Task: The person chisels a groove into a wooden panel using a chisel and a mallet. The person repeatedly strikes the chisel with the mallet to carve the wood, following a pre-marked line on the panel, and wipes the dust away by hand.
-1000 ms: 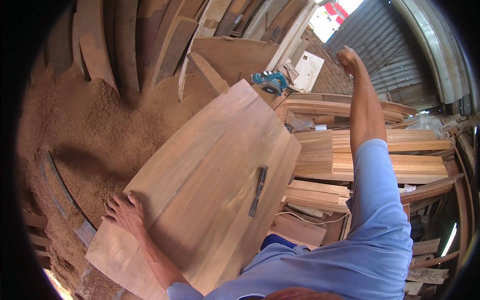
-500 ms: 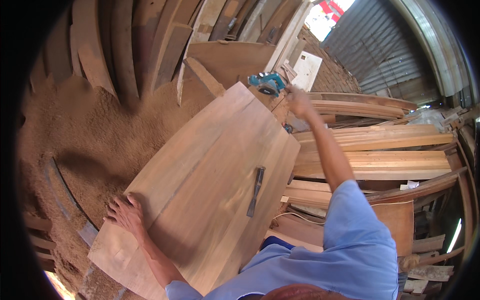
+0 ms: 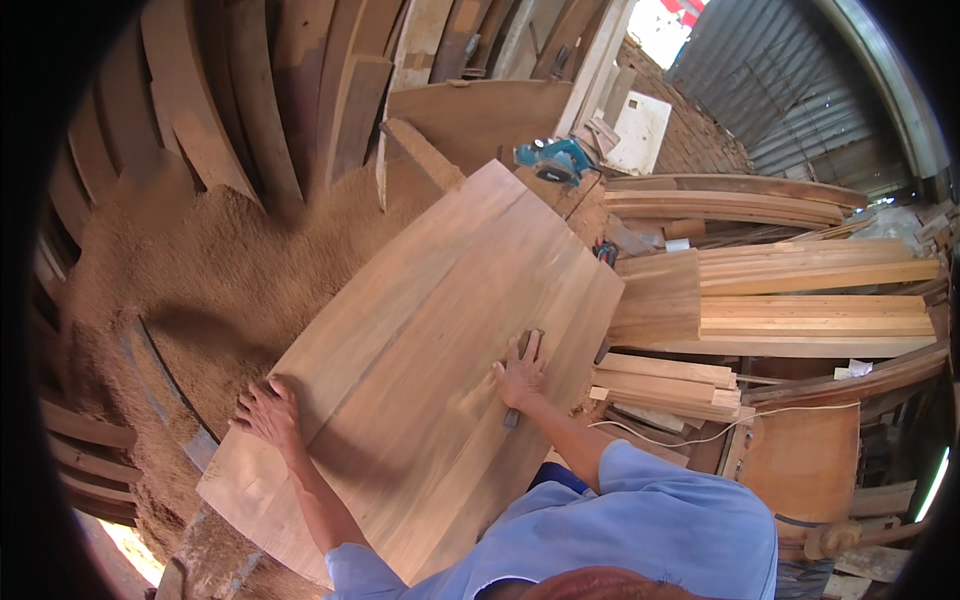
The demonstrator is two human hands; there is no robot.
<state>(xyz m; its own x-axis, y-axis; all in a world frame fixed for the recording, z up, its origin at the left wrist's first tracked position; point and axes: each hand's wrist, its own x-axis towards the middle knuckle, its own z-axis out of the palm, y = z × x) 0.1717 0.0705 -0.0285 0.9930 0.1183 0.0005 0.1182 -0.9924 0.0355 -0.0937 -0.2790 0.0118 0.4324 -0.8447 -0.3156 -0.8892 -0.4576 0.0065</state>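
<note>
A wide, pale wooden panel (image 3: 440,300) made of joined boards lies in front of me, slanting up to the right. My left hand (image 3: 270,412) rests on its left edge, with the fingers spread over the rim. On the right part of the panel lies a dark chisel (image 3: 511,417). Over its handle is my right hand (image 3: 521,374), touching it with fingers stretched and apart; the palm hides the chisel's middle. Beyond the panel's far corner sits a teal electric hand planer (image 3: 556,160), apart from both hands.
A heap of sawdust (image 3: 250,270) borders the panel's left side. Curved planks (image 3: 255,100) lean at the back left. Stacked timber (image 3: 815,315) lies to the right, near a pale cord (image 3: 690,440). A small dark-and-red tool (image 3: 605,252) sits by the panel's right edge.
My right hand has left the planer and come back toward me, onto the chisel. The left hand stays on the panel's edge. The view has shifted slightly.
</note>
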